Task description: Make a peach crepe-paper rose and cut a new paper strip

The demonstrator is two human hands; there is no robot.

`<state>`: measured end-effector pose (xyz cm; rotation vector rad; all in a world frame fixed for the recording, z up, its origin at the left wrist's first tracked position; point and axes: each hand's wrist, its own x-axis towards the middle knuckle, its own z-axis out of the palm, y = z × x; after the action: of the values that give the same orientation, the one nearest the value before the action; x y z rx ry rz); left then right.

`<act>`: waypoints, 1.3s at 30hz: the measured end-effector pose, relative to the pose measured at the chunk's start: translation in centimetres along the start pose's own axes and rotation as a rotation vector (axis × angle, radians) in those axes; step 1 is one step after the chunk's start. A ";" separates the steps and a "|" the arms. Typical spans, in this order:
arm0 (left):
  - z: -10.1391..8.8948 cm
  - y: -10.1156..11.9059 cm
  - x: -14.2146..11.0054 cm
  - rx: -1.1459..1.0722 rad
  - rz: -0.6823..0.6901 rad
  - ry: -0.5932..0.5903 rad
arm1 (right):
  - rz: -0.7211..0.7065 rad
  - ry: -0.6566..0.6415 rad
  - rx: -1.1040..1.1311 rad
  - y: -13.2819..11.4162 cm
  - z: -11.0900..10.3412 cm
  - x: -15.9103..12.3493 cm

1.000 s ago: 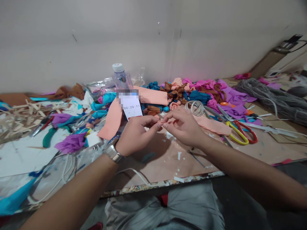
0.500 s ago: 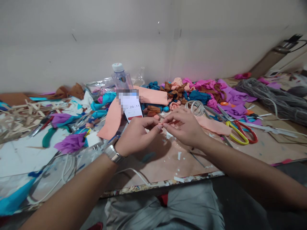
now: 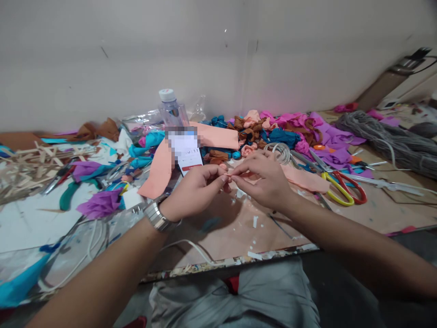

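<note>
The left hand (image 3: 194, 192) and right hand (image 3: 265, 181) both pinch a small peach paper piece (image 3: 228, 175) near the phone (image 3: 187, 156)

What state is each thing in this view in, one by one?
Left grip: closed, pinching
Right grip: closed, pinching
Peach piece: pinched between both, shape unclear
Phone: screen lit
Bottle: upright, capped
Watch: worn
Scissors: lying down, unheld
Charger: unplugged, prongs exposed
White cord: coiled
Grey strands: bundled
Wood sticks: heaped loosely
</note>
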<state>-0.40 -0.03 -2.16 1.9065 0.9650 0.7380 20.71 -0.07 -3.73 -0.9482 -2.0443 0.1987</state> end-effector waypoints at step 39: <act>0.3 1.0 -0.3 0.209 0.124 0.124 | 0.004 -0.067 0.022 -0.2 0.0 0.1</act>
<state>0.01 -0.73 -1.39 2.1380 1.0406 0.8647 20.52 -0.14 -3.55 -0.9440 -2.0977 0.2577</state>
